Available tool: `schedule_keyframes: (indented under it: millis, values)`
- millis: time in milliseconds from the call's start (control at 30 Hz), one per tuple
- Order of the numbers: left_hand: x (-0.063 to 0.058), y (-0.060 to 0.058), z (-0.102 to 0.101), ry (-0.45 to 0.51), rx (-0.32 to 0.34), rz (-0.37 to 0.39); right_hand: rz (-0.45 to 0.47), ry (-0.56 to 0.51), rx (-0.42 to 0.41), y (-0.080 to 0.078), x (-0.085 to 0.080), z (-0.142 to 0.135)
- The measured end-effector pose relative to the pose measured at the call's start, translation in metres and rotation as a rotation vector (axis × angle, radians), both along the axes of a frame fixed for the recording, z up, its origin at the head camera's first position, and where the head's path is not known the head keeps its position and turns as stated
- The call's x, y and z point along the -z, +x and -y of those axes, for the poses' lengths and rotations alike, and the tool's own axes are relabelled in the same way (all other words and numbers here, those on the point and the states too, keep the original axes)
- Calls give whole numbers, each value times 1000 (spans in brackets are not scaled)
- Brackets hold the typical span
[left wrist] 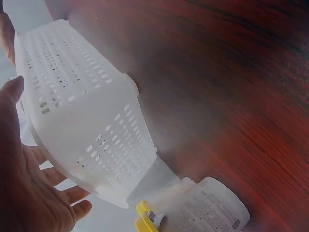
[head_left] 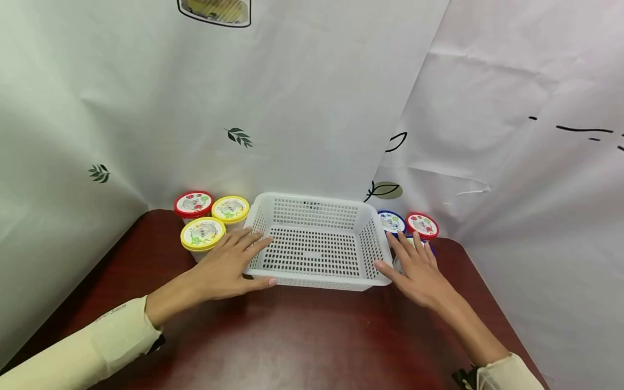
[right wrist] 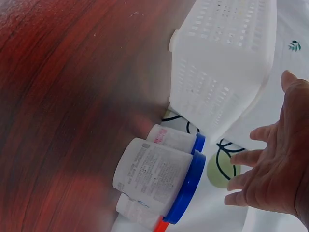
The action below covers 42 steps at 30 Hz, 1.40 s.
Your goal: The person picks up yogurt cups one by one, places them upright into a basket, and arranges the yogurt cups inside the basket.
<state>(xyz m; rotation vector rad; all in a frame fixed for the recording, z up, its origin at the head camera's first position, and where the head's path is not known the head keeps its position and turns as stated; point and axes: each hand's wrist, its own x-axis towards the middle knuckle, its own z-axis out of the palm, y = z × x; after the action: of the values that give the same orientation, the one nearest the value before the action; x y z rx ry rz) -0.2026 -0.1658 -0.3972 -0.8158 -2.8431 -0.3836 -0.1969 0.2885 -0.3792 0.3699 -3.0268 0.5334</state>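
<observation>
While both hands (head_left: pixel 228 268) (head_left: pixel 418 272) spread loose fingers (head_left: pixel 257 248) by a white basket (head_left: pixel 317 279), glossy reddish tabletop (head_left: pixel 317 341), leaf-printed sheeting (head_left: pixel 312 108) behind

The left sleeve (head_left: pixel 83 346) and right sleeve (head_left: pixel 512 374) are pale cream, the left bearing small, faint lettering (head_left: pixel 111 312). Something dark (head_left: pixel 157 344) shows at both cuffs. The left hand (head_left: pixel 226 271) and right hand (head_left: pixel 419 276) are bare.

Behind the dark red table (head_left: pixel 312 338) hangs wrinkled white sheeting (head_left: pixel 312 97) printed with leaf sprigs (head_left: pixel 239 136).
</observation>
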Motion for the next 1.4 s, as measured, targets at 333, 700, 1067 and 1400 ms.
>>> schedule_keyframes:
  millis: [333,700,1067,1400]
  values:
    - [1,0,-4,-10,88,-80,-1,7,-3,-2,-2,-2]
    - [9,8,-6,7,225,-220,13,12,0,-1,0,-4]
    - [17,14,-13,56,286,-320,16,11,3,-6,-2,-12]
    - [16,22,-20,6,281,-320,29,12,16,-8,2,-20]
